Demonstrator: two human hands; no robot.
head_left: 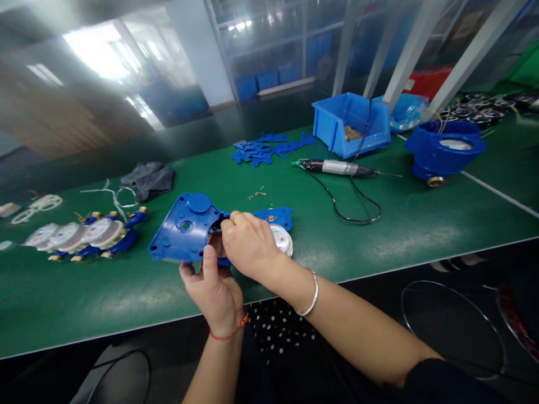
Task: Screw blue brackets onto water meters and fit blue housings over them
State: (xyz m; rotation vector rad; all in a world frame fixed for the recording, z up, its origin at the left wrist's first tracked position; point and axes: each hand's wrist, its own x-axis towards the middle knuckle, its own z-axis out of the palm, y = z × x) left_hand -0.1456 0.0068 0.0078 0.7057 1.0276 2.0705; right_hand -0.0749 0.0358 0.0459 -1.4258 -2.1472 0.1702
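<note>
A blue plastic meter housing (174,227) is tilted up over the bench, with a round opening on its right side. My left hand (217,292) grips its lower edge from below, the thumb up beside the opening. My right hand (252,244) reaches across with its fingers bent together at that opening; what they pinch is hidden. Partly behind my right hand lie a round white meter dial (283,240) and a flat blue plate (280,216). Several small brass-coloured screws (257,193) are scattered on the green bench just beyond.
An electric screwdriver (337,168) with a looped black cable lies to the right. Behind it are a blue bin (349,126) of small metal parts and blue plastic plates (256,151). Water meters (99,233) and a grey cloth (149,180) sit left; a blue meter body (446,148) stands right.
</note>
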